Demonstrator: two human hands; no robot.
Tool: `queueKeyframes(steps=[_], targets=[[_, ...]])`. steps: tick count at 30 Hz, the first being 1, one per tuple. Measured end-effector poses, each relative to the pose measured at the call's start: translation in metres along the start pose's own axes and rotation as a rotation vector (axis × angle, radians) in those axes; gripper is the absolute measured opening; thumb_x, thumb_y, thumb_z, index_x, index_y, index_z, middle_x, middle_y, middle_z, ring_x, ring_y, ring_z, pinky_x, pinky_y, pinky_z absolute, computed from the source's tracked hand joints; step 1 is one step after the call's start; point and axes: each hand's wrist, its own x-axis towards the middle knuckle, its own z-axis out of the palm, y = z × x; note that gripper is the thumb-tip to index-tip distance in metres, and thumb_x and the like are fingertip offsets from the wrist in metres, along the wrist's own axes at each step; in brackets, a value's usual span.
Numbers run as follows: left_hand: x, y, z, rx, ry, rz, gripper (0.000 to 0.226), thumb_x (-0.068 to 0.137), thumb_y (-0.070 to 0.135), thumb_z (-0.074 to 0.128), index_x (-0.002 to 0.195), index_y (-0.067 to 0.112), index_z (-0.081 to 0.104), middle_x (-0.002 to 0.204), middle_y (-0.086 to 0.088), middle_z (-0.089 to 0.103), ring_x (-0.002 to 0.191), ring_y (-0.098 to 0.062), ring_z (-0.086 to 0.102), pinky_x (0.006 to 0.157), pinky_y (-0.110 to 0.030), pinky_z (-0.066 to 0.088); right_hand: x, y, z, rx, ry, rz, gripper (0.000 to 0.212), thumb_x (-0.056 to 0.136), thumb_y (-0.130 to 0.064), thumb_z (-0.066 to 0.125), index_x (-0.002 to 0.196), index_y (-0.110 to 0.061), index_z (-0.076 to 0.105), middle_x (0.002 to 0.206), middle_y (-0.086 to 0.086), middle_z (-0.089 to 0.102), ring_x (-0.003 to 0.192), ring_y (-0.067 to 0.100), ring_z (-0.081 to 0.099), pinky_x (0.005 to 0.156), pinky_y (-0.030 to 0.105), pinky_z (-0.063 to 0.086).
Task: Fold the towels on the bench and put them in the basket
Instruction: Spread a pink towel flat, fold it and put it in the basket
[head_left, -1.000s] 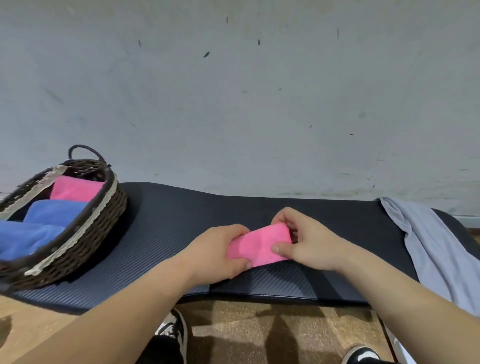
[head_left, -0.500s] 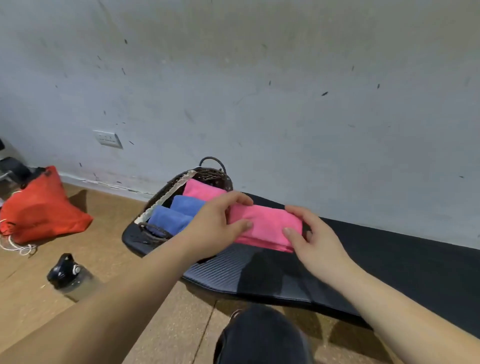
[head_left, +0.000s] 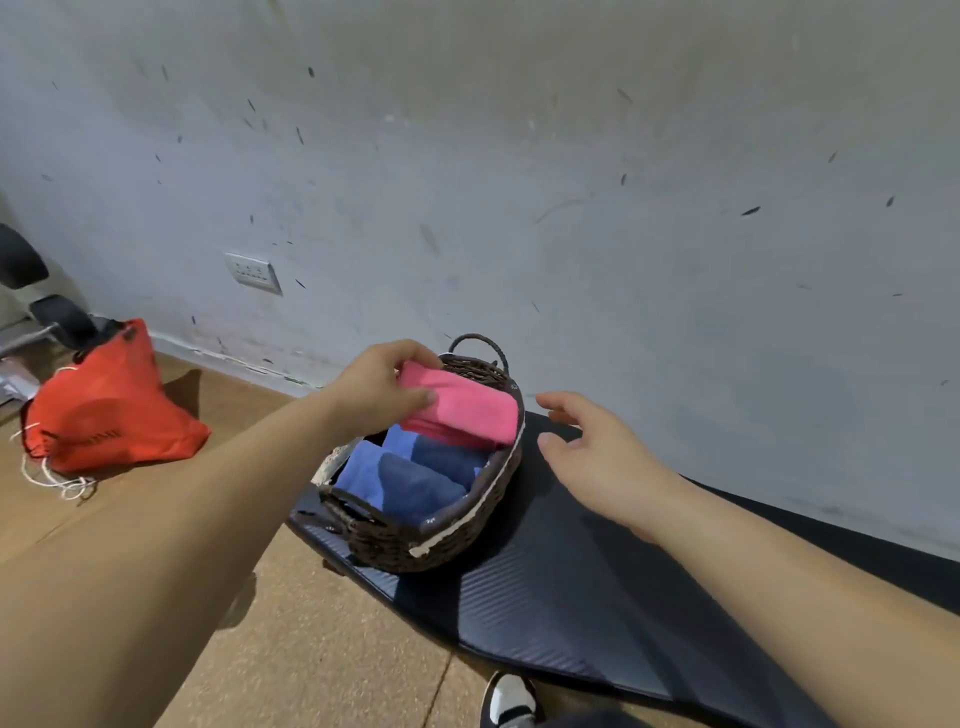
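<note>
pink terry cloth, folded into a thick oblong towel (head_left: 460, 408), sits over the far end of the dark brown woven wicker basket (head_left: 457, 525), its right edge about level with the pale-trimmed rim. whether its underside already rests on the cloth below i cannot tell. the left hand (head_left: 382, 392) has it by the left end, thumb under and fingers curled over the top, closed on the cloth. the right hand (head_left: 597, 457) hangs just beside the basket's right side, fingers spread and loose, holding nothing and not touching the towel.

beneath and in front of the pink one lie folded blue towels (head_left: 410, 475), filling the near part of the basket. the basket stands at the left end of the black ribbed padded desk (head_left: 545, 597), close to its corner, with a loop handle at the far end.

beyond that, an orange drawstring bag (head_left: 109, 410) slumps on the brown floor (head_left: 311, 649) near the grey wall.

this looks like the placing step: folding done, the towel going in. the next move, i'd say, calls for lowering it flat onto the stack and letting go without the fold springing open.
</note>
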Motion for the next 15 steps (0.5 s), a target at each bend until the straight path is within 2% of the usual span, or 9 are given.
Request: queueKeyframes(steps=[3,5,8,10,12,15], targets=[[0.026,-0.012,0.014,0.067,-0.129,0.018,0.026,0.083,0.011,0.078,0.102,0.028,0.070,0.100,-0.003,0.069,0.080,-0.016,0.063,0.069,-0.025,0.054,0.013,0.006,0.004,-0.013,-0.010,0.023,0.044,0.101,-0.022,0.054,0.144,-0.031,0.050,0.139,-0.008,0.053,0.104,0.006,0.048,0.107,0.038,0.048],[0.042,-0.020,0.027,0.203,-0.143,0.027,0.027,0.084,0.011,0.075,0.102,0.031,0.068,0.106,-0.001,0.066,0.094,-0.020,0.061,0.077,-0.027,0.050,0.020,0.011,0.008,-0.011,-0.026,0.032,0.046,0.101,-0.023,0.056,0.145,-0.030,0.048,0.143,-0.007,0.052,0.106,0.006,0.049,0.108,0.034,0.045],[0.055,-0.027,0.043,0.605,-0.135,0.097,0.033,0.088,0.015,0.067,0.118,0.030,0.066,0.124,-0.001,0.058,0.110,-0.027,0.055,0.090,-0.037,0.049,0.027,0.016,0.012,0.002,-0.056,0.042,0.047,0.100,-0.025,0.058,0.145,-0.031,0.048,0.142,-0.011,0.052,0.118,0.011,0.057,0.108,0.029,0.043],[0.056,-0.027,0.052,0.842,-0.063,0.202,0.044,0.088,0.013,0.061,0.127,0.033,0.062,0.134,-0.003,0.051,0.117,-0.030,0.049,0.088,-0.043,0.051,0.029,0.017,0.013,-0.008,-0.060,0.041,0.046,0.099,-0.026,0.059,0.144,-0.032,0.049,0.135,-0.014,0.052,0.123,0.014,0.058,0.107,0.027,0.043],[0.050,-0.023,0.060,0.864,-0.083,0.328,0.057,0.087,0.010,0.058,0.136,0.040,0.055,0.146,-0.002,0.043,0.120,-0.030,0.047,0.088,-0.045,0.052,0.031,0.020,0.012,-0.012,-0.057,0.036,0.045,0.099,-0.026,0.059,0.143,-0.032,0.050,0.128,-0.016,0.051,0.121,0.013,0.059,0.103,0.024,0.042],[0.037,-0.022,0.069,0.787,-0.276,0.401,0.051,0.102,0.027,0.052,0.150,0.041,0.042,0.159,-0.006,0.033,0.131,-0.034,0.045,0.105,-0.041,0.039,0.033,0.022,0.011,-0.011,-0.057,0.031,0.043,0.100,-0.026,0.058,0.142,-0.030,0.052,0.124,-0.017,0.050,0.118,0.012,0.059,0.102,0.023,0.041]])
